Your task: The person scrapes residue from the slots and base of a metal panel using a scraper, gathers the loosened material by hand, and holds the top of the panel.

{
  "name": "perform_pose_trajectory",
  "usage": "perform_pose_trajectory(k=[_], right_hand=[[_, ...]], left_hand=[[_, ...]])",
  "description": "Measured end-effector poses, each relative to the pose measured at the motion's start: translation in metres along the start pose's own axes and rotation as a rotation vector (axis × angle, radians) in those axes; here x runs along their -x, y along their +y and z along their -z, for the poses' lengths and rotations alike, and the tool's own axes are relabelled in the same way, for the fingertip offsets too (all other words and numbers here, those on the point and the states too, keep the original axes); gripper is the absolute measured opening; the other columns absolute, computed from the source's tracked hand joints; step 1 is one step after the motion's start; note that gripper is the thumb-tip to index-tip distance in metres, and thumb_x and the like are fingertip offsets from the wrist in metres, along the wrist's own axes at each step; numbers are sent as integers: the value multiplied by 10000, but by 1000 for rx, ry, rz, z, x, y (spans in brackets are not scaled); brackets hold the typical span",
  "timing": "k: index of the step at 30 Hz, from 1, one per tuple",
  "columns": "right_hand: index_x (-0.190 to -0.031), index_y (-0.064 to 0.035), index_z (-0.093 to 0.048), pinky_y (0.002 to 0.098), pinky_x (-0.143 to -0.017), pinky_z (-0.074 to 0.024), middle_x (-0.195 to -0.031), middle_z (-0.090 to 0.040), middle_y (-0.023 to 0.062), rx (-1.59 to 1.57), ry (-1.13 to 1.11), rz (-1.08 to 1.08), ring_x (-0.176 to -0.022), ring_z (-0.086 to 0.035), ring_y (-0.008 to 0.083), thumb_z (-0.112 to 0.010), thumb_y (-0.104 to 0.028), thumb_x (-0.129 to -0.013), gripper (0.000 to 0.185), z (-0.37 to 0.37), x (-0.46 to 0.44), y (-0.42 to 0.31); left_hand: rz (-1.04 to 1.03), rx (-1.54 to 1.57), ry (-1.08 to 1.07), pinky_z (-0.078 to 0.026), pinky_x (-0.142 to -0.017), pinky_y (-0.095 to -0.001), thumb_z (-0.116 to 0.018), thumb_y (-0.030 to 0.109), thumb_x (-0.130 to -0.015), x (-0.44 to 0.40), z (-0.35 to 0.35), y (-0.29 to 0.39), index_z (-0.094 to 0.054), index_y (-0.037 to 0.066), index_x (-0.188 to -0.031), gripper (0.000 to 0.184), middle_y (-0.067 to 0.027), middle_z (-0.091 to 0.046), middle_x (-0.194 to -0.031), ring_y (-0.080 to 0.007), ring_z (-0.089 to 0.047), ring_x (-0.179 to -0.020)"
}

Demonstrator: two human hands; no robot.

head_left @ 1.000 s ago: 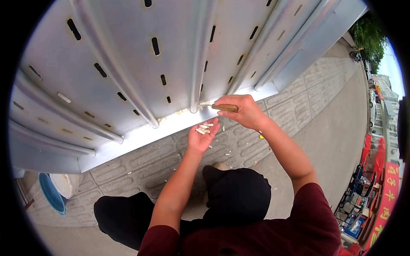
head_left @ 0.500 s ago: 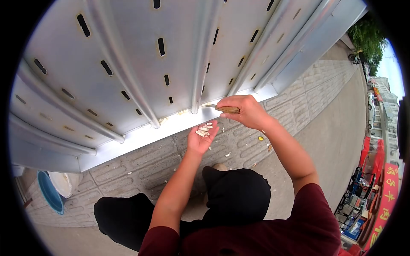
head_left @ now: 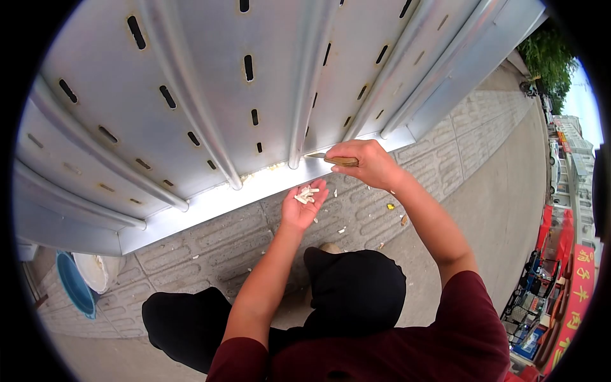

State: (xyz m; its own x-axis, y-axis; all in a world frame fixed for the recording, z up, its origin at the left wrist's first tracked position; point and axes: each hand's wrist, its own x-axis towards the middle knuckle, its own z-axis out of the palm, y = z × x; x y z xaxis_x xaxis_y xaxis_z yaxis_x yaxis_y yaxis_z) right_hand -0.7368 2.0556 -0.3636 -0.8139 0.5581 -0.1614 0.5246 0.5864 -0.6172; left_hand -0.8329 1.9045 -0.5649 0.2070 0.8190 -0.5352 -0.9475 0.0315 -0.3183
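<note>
In the head view my left hand (head_left: 294, 214) is turned palm up with its fingers slightly cupped. It holds several small white stick-like pieces (head_left: 306, 195); what they are made of I cannot tell. My right hand (head_left: 372, 162) is wrapped around the wooden handle of a small knife (head_left: 342, 161). The blade points left, over the ledge of a metal shutter (head_left: 273, 95), beside one of its vertical ribs. Pale, crumbly residue (head_left: 267, 170) lies along the ledge, left of the blade. Whether the blade touches the metal is unclear.
White scraps (head_left: 342, 230) and a yellow bit (head_left: 391, 206) lie on the paving (head_left: 210, 235) below my hands. A blue basin (head_left: 75, 283) and a white tub (head_left: 98, 270) stand at the left. Red signs (head_left: 576, 299) and parked vehicles line the right side.
The view has shifted slightly. My right hand still grips the knife near the same rib, and the white pieces stay in my left palm.
</note>
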Motion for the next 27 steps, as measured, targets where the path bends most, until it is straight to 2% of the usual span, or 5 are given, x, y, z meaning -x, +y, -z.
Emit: perform_pose_trajectory(k=[9, 12, 18, 21, 27], right_hand=[[-1024, -66, -692, 340, -782, -542, -1002, -696, 91, -150, -123, -62, -888, -665, 260, -760, -123, -775, 264, 2, 3, -7], [-1017, -53, -693, 337, -778, -543, -1007, -695, 98, -80, 21, 36, -883, -668, 262, -755, -120, -778, 256, -6, -5, -6], [-1015, -48, -693, 333, -765, -546, -1012, -693, 108, 10, -113, 84, -869, -671, 268, -751, -132, -782, 254, -11, -4, -10], [-1005, -37, -686, 347, -763, -534, -949, -695, 125, -118, -156, -58, -866, -669, 287, -743, -156, -770, 269, -2, 9, -33], [-1018, -29, -679, 316, -740, -545, -950, -697, 117, -35, 10, 35, -827, -685, 255, -746, -141, -795, 259, -20, 5, -36]], left_hand=[[1, 11, 15, -414, -1048, -536, -244, 312, -1037, 4, -4, -3, -416, -59, -1302, 486, -232, -540, -1254, -385, -519, -1201], [-4, 20, 62, -406, -1054, -540, -248, 324, -1035, 2, -4, -3, -402, -46, -1310, 486, -245, -498, -1328, -399, -489, -1238], [5, 35, -22, -421, -1042, -533, -263, 326, -1037, 6, 1, 1, -422, -61, -1291, 489, -213, -550, -1243, -373, -535, -1186], [-51, -28, 115, -425, -1039, -532, -269, 325, -1035, 6, -2, -1, -421, -59, -1293, 486, -209, -548, -1252, -365, -547, -1168], [-25, -19, 2, -438, -1025, -524, -288, 312, -1031, 9, 9, 2, -478, -59, -1249, 470, -207, -574, -1218, -333, -573, -1125]])
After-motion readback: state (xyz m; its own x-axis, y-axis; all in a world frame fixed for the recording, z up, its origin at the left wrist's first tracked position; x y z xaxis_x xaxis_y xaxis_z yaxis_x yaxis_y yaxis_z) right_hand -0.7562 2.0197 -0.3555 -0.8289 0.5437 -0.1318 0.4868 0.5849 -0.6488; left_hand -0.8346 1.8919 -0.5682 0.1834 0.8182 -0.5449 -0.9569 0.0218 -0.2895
